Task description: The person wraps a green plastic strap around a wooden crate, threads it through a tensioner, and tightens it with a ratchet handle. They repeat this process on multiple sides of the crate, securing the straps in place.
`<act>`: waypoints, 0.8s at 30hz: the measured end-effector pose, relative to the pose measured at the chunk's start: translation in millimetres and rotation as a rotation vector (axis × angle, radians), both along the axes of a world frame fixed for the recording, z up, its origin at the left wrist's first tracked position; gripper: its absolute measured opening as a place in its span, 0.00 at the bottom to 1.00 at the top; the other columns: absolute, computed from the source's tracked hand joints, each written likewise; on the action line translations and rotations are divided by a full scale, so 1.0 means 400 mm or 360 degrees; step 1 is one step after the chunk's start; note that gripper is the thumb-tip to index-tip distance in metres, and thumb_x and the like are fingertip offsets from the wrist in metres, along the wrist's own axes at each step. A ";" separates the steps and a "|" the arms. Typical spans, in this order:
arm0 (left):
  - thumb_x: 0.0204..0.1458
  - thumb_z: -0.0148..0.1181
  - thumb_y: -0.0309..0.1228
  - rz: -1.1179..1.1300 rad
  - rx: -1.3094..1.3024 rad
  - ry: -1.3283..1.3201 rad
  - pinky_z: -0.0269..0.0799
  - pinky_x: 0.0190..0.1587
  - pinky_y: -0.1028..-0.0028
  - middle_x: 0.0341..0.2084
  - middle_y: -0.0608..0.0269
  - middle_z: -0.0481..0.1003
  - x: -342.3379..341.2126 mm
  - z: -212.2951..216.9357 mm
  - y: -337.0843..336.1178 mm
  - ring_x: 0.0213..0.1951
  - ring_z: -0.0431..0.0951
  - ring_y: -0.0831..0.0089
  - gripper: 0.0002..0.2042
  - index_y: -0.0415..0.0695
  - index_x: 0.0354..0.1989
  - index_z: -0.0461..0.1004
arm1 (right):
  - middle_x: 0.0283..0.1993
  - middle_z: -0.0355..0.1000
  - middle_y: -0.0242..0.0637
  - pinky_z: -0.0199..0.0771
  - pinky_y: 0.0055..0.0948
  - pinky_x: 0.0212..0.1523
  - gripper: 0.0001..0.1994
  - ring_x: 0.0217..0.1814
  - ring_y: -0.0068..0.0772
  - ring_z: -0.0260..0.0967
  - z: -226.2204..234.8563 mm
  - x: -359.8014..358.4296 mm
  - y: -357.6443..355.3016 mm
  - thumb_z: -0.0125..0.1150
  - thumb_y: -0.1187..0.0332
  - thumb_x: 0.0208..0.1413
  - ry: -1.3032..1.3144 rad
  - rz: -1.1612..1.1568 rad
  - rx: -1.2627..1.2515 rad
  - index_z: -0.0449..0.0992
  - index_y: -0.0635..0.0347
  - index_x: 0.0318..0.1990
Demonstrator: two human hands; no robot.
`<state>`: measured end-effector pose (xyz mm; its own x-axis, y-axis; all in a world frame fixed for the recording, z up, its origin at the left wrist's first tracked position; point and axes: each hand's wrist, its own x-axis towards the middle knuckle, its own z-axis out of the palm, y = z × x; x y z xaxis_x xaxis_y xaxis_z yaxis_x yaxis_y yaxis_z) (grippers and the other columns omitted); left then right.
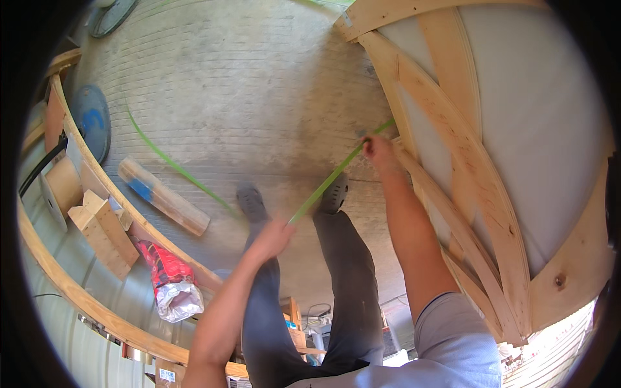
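A narrow green strapping band point(325, 186) stretches in a straight slant between my two hands. My left hand point(273, 239), low in front of my legs, is closed around its near end of this stretch. Farther up and to the right, my right hand point(378, 154) grips the band beside a wooden crate point(446, 132); its fingers are partly blurred. Past my right hand the band carries on to the crate's edge. Another length of green band point(171, 165) curves over the floor at left, toward my left hand. Pale timber slats frame the crate's whitish sheet covering.
A timber block point(165, 197) with a blue patch lies on the concrete floor point(246, 84). At left, a long wooden shelf edge point(139, 223) borders a red and silver bag point(171, 278) and wood offcuts point(103, 233). A round blue-grey disc point(92, 123) leans there.
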<state>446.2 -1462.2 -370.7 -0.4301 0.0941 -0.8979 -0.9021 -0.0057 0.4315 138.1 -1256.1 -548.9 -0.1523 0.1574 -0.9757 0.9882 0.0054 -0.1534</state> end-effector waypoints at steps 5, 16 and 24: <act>0.60 0.45 0.40 -0.0386 -0.0501 0.0149 0.70 0.33 0.58 0.19 0.47 0.74 0.054 0.035 0.051 0.28 0.77 0.50 0.18 0.38 0.28 0.73 | 0.23 0.70 0.33 0.57 0.16 0.13 0.12 0.17 0.16 0.59 0.081 0.078 -0.011 0.58 0.64 0.59 -0.0472 0.0536 -0.0530 0.77 0.67 0.34; 0.61 0.46 0.37 -0.0316 -0.0211 0.0154 0.70 0.32 0.63 0.20 0.56 0.74 0.052 0.008 -0.052 0.25 0.76 0.60 0.14 0.40 0.31 0.71 | 0.30 0.71 0.37 0.73 0.18 0.19 0.08 0.21 0.21 0.65 -0.045 -0.067 0.014 0.57 0.68 0.58 0.0215 -0.0168 -0.0114 0.74 0.66 0.35; 0.61 0.45 0.38 -0.0555 -0.0794 0.0368 0.69 0.34 0.46 0.27 0.43 0.76 -0.239 -0.253 0.022 0.33 0.75 0.40 0.11 0.44 0.38 0.69 | 0.45 0.74 0.43 0.78 0.31 0.36 0.16 0.34 0.37 0.76 0.148 0.146 0.022 0.56 0.62 0.60 0.0311 0.0584 -0.0034 0.71 0.64 0.49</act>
